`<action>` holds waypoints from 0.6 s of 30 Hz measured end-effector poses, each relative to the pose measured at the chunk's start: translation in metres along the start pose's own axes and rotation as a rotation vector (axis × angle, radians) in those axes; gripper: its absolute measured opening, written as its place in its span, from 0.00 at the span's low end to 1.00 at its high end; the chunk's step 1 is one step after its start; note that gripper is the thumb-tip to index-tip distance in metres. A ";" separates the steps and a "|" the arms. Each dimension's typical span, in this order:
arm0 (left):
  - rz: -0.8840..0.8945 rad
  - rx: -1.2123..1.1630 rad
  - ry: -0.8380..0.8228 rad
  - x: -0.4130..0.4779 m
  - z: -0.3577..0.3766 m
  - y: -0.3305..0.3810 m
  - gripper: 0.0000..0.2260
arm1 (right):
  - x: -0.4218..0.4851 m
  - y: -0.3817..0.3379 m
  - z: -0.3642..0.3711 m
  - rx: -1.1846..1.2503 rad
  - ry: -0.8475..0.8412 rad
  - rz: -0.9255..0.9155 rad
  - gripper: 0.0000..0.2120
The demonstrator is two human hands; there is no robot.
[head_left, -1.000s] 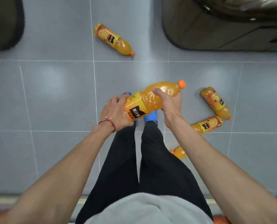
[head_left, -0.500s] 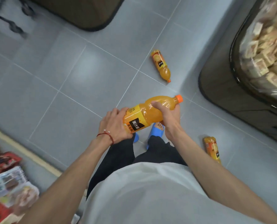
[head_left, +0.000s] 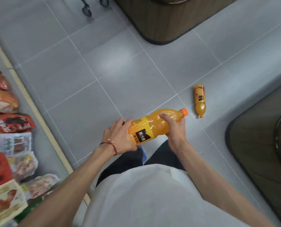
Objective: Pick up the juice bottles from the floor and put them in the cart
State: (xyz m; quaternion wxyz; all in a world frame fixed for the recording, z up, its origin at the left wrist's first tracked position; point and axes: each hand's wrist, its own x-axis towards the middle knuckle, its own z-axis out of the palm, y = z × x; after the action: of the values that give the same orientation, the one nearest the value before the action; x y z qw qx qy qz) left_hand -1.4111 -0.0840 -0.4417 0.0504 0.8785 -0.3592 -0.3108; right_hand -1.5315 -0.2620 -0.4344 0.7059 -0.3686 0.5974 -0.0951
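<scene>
Juice bottle (head_left: 153, 126), orange with an orange cap, is held level in the air in front of the person's waist. The left hand (head_left: 120, 136) grips its base end, fingers curled round the yellow label. The right hand (head_left: 174, 126) wraps its fingers round the narrow shoulder, thumb on top, with the cap sticking out just past them. That two-handed hold is the same as a second ago.

What has changed is the direction the person faces. They have turned, and the cluster of bottles seen earlier is gone from view. Only one floor bottle (head_left: 199, 100) shows now, lying on the grey tiled floor (head_left: 103, 63) a little beyond the right fingertips. Far past the left fingers, two small black wheels (head_left: 87, 10) have come into sight; they may belong to the cart. I judge the person is carrying this bottle there, with more bottles left to collect.
</scene>
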 end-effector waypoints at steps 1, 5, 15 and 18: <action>-0.018 -0.011 0.003 0.001 -0.007 -0.010 0.47 | 0.001 -0.003 0.015 -0.017 -0.015 -0.005 0.45; -0.100 -0.080 0.031 0.011 -0.033 -0.041 0.46 | 0.013 -0.020 0.071 -0.056 -0.072 -0.028 0.43; -0.253 -0.156 0.068 0.106 -0.119 -0.098 0.49 | 0.090 -0.102 0.208 -0.171 -0.190 -0.009 0.41; -0.298 -0.164 0.072 0.141 -0.154 -0.114 0.49 | 0.112 -0.135 0.253 -0.199 -0.233 -0.013 0.42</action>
State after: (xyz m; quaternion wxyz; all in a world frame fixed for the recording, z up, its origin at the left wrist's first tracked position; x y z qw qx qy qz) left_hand -1.1757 -0.1139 -0.4253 0.0879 0.9256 -0.1964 -0.3115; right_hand -1.2294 -0.3192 -0.4316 0.7299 -0.4490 0.5154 0.0032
